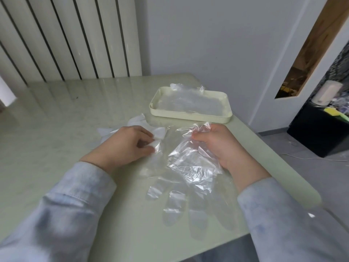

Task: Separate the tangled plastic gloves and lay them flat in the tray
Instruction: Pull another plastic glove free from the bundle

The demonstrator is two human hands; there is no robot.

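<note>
Pinching the edge of a whitish glove [136,121] on the pale table [56,120], your left hand [126,146] has thumb and fingers curled on the plastic. Your right hand [224,148] grips the bunched cuff of a clear glove [188,173], whose fingers lie flat, pointing toward you. Just beyond, the cream tray [188,116] holds more clear gloves [188,101].

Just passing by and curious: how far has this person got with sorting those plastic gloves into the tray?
Done: some clear plastic already lies spread in the cream tray. In hand: the right hand grips the cuff of a clear glove trailing over the table; the left hand pinches a whitish bunch beside it. Left: that glove and the bunch are not yet in the tray.
</note>
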